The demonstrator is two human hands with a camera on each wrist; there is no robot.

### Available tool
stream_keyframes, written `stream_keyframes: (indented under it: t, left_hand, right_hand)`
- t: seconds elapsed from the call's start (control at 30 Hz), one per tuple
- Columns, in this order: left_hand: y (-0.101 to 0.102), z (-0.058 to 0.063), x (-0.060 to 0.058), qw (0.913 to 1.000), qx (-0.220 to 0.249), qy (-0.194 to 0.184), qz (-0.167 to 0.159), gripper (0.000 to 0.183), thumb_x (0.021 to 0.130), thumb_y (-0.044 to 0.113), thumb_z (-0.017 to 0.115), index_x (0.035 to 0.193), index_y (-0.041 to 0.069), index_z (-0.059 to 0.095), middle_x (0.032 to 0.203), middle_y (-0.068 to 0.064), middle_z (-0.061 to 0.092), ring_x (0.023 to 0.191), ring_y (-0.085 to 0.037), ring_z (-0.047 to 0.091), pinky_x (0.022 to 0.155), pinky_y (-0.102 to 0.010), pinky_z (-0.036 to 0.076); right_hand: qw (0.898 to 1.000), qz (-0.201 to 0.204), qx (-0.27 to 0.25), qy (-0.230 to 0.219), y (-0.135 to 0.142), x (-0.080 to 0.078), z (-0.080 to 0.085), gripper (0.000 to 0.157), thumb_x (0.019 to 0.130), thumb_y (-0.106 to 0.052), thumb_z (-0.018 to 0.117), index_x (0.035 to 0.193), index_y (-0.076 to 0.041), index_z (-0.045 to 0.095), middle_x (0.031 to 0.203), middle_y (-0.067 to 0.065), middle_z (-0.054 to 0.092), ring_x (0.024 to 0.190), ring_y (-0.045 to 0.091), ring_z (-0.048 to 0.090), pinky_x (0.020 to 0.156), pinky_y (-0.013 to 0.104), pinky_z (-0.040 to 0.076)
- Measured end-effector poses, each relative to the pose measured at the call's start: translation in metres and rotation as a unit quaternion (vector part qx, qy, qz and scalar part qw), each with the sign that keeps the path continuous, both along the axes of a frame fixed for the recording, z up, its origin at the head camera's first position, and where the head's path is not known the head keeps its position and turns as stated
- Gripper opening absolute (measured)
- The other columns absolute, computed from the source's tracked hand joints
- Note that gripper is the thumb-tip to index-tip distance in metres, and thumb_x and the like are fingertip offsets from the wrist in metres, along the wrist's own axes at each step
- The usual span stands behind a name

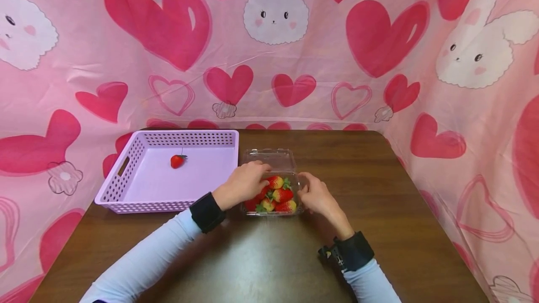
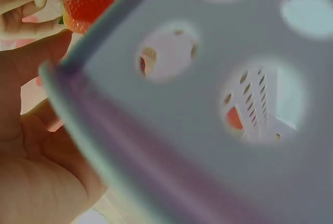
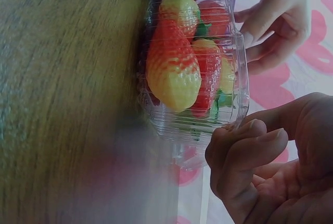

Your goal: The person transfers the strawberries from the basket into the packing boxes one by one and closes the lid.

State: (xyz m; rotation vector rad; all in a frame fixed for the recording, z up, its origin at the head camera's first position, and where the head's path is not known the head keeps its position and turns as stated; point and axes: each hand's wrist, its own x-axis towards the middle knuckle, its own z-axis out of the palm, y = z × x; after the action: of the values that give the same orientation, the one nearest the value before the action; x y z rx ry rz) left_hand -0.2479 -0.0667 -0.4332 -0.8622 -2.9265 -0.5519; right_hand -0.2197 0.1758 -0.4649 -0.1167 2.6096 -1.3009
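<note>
In the head view a clear plastic box (image 1: 273, 214) holds several red and yellow strawberries (image 1: 282, 195), its lid (image 1: 273, 159) folded back behind it. My left hand (image 1: 246, 181) reaches over the left side of the box, fingers bent loosely at the strawberries; part of it is hidden behind the basket rim in the left wrist view. At the box's right wall, my right hand (image 1: 316, 194) pinches the rim. Its fingertips (image 3: 252, 129) lie at the box corner in the right wrist view.
To the left stands a lilac perforated basket (image 1: 164, 207), with one red strawberry (image 1: 178, 161) inside. Its right wall is close to the box and under my left forearm. The brown table (image 1: 358, 153) backs onto a pink heart-patterned cloth (image 1: 328, 60).
</note>
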Motion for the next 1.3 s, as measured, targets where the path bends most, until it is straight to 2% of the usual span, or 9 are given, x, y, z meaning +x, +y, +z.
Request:
stream_keyframes:
  t: [0.23,0.43,0.87,1.1,1.3]
  left_hand:
    - [-0.006,0.005,-0.002,0.9998,0.002,0.015,0.012,0.038,0.092,0.02,0.082,0.126,0.005,0.074,0.111,-0.014,0.073,0.099,-0.03,0.072,0.083,-0.048,0.06]
    - [-0.01,0.012,-0.003,0.9996,0.009,0.025,0.013,0.037,0.093,0.022,0.082,0.125,0.005,0.074,0.112,-0.014,0.074,0.099,-0.03,0.071,0.084,-0.049,0.06]
    - [-0.023,0.018,-0.004,0.9996,0.02,0.013,0.017,0.038,0.095,0.022,0.08,0.127,0.003,0.072,0.121,-0.016,0.074,0.109,-0.032,0.07,0.09,-0.052,0.058]
    - [-0.03,0.026,-0.005,0.9993,0.028,0.008,0.025,0.04,0.095,0.023,0.08,0.129,0.003,0.073,0.118,-0.016,0.073,0.105,-0.031,0.07,0.089,-0.05,0.058]
    - [-0.041,0.026,-0.011,0.9987,0.026,0.025,0.036,0.039,0.096,0.024,0.078,0.128,0.003,0.073,0.112,-0.016,0.073,0.099,-0.032,0.07,0.084,-0.051,0.058]
  right_hand:
    - [1.0,-0.006,0.0,-0.003,-0.002,0.001,0.001,0.052,0.098,0.0,0.066,0.148,-0.005,0.05,0.071,0.01,0.059,0.05,0.025,0.055,0.05,0.035,0.052]
    - [1.0,-0.002,-0.006,0.004,0.0,0.001,0.0,0.052,0.098,-0.001,0.065,0.148,-0.004,0.05,0.069,0.01,0.059,0.049,0.024,0.054,0.049,0.035,0.051]
    - [1.0,0.002,-0.007,0.003,0.0,0.0,0.001,0.052,0.099,-0.001,0.064,0.148,-0.005,0.049,0.068,0.01,0.058,0.048,0.024,0.053,0.048,0.033,0.049]
    - [1.0,-0.003,-0.008,0.001,0.001,0.001,0.0,0.052,0.098,0.0,0.064,0.148,-0.005,0.05,0.07,0.011,0.058,0.05,0.025,0.054,0.049,0.035,0.05]
    - [1.0,0.004,-0.01,0.005,0.001,0.0,-0.001,0.052,0.099,-0.001,0.063,0.149,-0.005,0.049,0.067,0.01,0.057,0.048,0.024,0.053,0.048,0.035,0.05]
